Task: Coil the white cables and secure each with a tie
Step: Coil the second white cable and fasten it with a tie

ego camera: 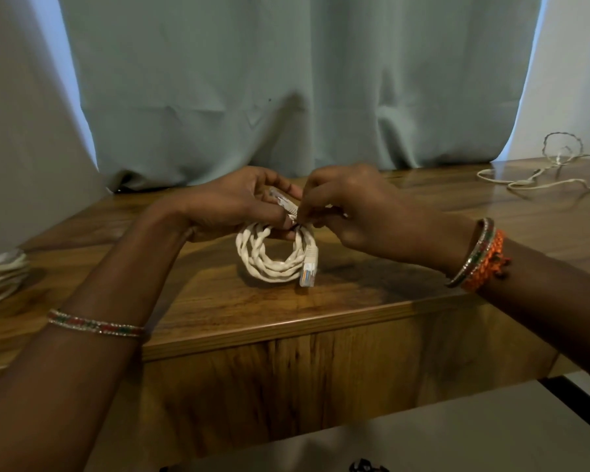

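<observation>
A white twisted network cable wound into a small round coil (273,253) hangs upright above the middle of the glossy brown wooden table (372,291), held at its top between both hands. The coil shows about 4 overlapping loops, each strand with a spiral, rope-like texture. A clear plastic connector plug (308,269) with coloured wires showing inside hangs down on the coil's right side, its tip near the tabletop. A second clear connector plug (281,199) sticks up and to the left from the top of the coil, between the 2 hands.

The left hand (232,204) has its fingers curled around the top of the coil, thumb above and fingers below, gripping the gathered loops. The right hand (351,206) has its fingertips pinched together at the same spot on top of the coil, just beside the left thumb; what it pinches is too small to make out.

Each wrist wears a beaded bangle, the left (96,327) and the right (472,257), and the right also carries an orange braided thread band (487,264).

At the table's left edge lies another coiled white cable (0,270). At the far right, a loose white cable (539,175) sprawls uncoiled on the tabletop. A pale teal curtain (286,80) hangs behind the table.
</observation>
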The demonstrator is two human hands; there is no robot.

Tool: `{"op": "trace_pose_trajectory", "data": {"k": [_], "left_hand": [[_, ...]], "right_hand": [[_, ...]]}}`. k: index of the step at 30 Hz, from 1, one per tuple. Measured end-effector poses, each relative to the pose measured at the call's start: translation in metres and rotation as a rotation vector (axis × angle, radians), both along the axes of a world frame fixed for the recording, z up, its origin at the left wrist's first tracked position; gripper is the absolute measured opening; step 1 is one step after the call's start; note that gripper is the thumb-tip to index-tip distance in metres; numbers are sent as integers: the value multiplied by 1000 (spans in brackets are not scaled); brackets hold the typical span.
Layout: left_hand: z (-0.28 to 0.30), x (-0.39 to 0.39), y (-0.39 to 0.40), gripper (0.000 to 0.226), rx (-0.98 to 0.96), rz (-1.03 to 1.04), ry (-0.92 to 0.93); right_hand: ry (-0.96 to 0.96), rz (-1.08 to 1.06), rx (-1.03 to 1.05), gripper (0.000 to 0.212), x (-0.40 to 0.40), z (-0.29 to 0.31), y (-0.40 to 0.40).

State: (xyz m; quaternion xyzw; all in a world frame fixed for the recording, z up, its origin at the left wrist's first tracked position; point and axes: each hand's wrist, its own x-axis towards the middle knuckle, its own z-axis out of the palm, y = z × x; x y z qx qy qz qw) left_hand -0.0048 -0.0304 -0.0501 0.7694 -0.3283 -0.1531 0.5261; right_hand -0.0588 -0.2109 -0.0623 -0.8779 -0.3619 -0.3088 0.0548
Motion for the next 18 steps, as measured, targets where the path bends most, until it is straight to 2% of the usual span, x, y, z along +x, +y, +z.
{"op": "trace_pose_trajectory", "data": {"k": [4,9,12,18], "left_hand": [[-1,-1,-2,31,25,-9,-4],[-1,-1,-3,30,41,-19,17],[1,-1,-2,30,48,-25,17],[-1,6,1,32,88,-29,-7]], "right_hand": [[148,8,240,26,1,-8,-4],[250,-47,410,18,1,-8,-3],[223,-43,350,15,-1,-7,-2],[10,-61,56,12,0,-11,4]]}}
